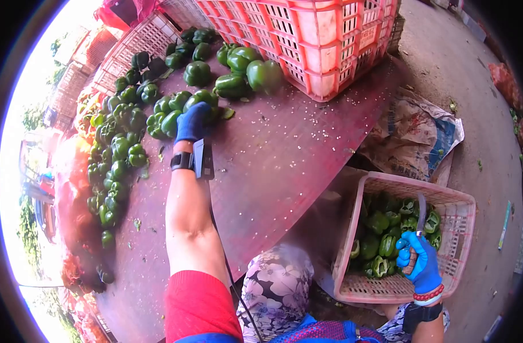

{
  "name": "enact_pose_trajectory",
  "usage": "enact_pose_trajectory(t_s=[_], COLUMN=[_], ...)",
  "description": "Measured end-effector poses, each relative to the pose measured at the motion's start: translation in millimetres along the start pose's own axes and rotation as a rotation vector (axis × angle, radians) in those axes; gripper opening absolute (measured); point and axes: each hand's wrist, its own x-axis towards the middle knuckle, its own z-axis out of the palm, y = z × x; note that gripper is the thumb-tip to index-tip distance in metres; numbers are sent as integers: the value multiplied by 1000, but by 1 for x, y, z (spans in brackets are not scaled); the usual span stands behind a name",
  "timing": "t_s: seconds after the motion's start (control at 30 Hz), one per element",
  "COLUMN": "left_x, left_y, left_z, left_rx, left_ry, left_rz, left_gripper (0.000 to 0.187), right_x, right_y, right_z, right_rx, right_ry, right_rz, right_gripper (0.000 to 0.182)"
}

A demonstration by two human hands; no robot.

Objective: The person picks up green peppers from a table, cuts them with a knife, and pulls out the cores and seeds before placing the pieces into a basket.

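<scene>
My left hand (191, 121), in a blue glove, reaches out over the tabletop, its fingers curled at a green bell pepper (201, 99) in a small cluster. Another green bell pepper (170, 123) lies against the left side of the glove. The fingertips are partly hidden by the hand itself. My right hand (421, 264), also in a blue glove, is closed around the brown handle of a knife (422, 212) with a curved blade pointing up. It hovers over a pink plastic crate (348, 240) holding green peppers, several cut open with pale insides showing (380, 266).
A large red-pink crate (324, 46) stands at the table's far edge. Rows of green peppers (119, 146) line the left of the purple-red table (255, 188), beside filled orange net bags (72, 188). Pale seeds are scattered on the tabletop. A crumpled sack (410, 134) lies beyond the lower crate.
</scene>
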Motion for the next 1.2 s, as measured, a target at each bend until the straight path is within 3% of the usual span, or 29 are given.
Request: enact_pose_trajectory(t_s=[0.07, 0.17, 0.23, 0.3, 0.33, 0.4, 0.47, 0.57, 0.63, 0.73, 0.87, 0.9, 1.0, 1.03, 1.13, 1.2], left_x=[8, -82, -145, -201, -226, -292, -352, -400, -417, -412, -423, -421, -429, -434, -437, -435], left_y=[-18, -7, -2, -2, 0, -3, 6, 2, -6, -30, -36, -41, -43, -39, -29, -42], left_z=[-17, -3, 24, 57, 71, 107, 139, 171, 183, 201, 217, 223, 230, 231, 235, 236], left_rx=[-175, 443, 211, -618, -680, -620, -519, -303, -267, -285, -79, -108, 193, 234, 353, 421], left_ry=[-197, -466, -686, -851, -860, -979, -1098, -1136, -1149, -1211, -940, -1000, -792, -765, -723, -694], left_rz=[-51, 468, 293, -497, -703, -524, -393, -232, -254, -364, -315, -260, -11, 98, 111, 381], left_gripper=[14, 23, 33, 46, 59, 63, 70, 55, 47, 65, 50, 47, 47, 51, 73, 74], right_x=[-5, -14, -18, -27, -34, -50, -60, -57, -55, -51, -48, -48, -46, -45, -45, -45], right_y=[4, 9, 16, 22, 23, 21, 20, 25, 26, 27, 22, 22, 18, 17, 18, 19], right_z=[8, 14, 18, 29, 41, 61, 68, 56, 44, 28, 21, 22, 25, 26, 28, 29], right_rx=[-112, -357, -445, -547, -623, -942, -909, -1010, -1012, -1033, -1078, -1086, -1106, -1111, -1119, -1117], right_ry=[-65, -116, -154, -173, -143, -13, 19, 97, 89, 126, 153, 155, 174, 182, 202, 208], right_rz=[-76, -190, -248, -382, -480, -959, -1036, -1295, -1248, -1206, -1138, -1109, -989, -943, -817, -766], right_gripper=[17, 15, 14, 16, 18, 28, 41, 55, 64, 70, 70, 69, 68, 68, 66, 66])
